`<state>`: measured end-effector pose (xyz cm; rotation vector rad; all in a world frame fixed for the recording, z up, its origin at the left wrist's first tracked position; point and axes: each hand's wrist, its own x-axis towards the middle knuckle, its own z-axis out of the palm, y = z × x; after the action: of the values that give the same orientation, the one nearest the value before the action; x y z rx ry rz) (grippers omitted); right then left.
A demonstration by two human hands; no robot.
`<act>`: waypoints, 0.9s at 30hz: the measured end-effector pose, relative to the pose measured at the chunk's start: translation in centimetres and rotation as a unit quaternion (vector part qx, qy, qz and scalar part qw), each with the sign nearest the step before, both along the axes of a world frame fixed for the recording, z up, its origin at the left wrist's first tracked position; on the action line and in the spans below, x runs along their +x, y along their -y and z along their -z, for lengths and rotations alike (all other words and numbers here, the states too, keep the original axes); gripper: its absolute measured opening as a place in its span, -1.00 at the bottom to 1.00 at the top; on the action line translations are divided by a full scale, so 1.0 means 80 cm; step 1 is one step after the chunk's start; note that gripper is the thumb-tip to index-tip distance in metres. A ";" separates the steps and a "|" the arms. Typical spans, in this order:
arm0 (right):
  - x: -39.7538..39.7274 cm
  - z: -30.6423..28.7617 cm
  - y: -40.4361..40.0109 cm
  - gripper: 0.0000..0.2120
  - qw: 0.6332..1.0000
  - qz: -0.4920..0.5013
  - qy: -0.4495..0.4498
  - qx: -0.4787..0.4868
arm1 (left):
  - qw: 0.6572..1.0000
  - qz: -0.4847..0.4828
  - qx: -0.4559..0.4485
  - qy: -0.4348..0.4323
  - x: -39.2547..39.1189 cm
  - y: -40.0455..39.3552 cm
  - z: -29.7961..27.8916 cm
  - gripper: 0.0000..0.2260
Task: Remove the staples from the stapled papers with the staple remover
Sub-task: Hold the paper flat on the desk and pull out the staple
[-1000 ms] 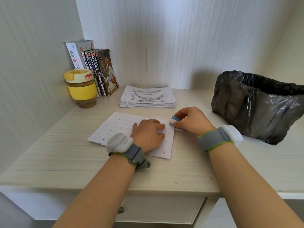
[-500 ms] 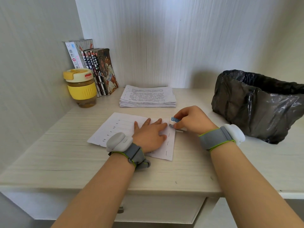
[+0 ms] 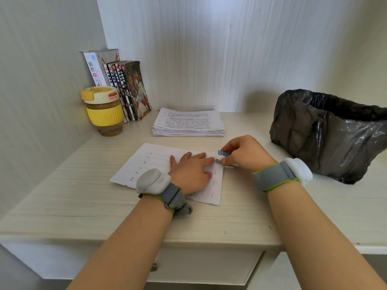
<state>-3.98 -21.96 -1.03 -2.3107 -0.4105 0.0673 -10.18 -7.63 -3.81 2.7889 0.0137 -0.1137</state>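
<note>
Pale wood-grain desk set into a corner alcove. White grained wall panels behind and left. One drawer beneath. Soft, even lighting.

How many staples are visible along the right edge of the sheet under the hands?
3 staples: one at the staple remover tip, one below it, one near the bottom corner. The hands may hide others.

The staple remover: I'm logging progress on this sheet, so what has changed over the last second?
The left hand went from curled fingers to flat, spread fingers pressing the stapled papers. The right hand kept its grip on the staple remover at the sheet's right edge, barely shifting. The paper stack, trash bag, yellow jar and books stayed put.
</note>
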 end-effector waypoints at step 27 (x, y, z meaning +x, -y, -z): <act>-0.006 -0.005 -0.003 -0.74 0.997 0.002 0.021 -0.071 | 1.000 -0.001 -0.014 0.013 -0.003 0.002 -0.001 -0.57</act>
<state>-4.44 -21.68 -0.61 -2.4555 -0.4338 0.0481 -10.45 -7.76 -3.74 2.7617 0.0092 -0.0778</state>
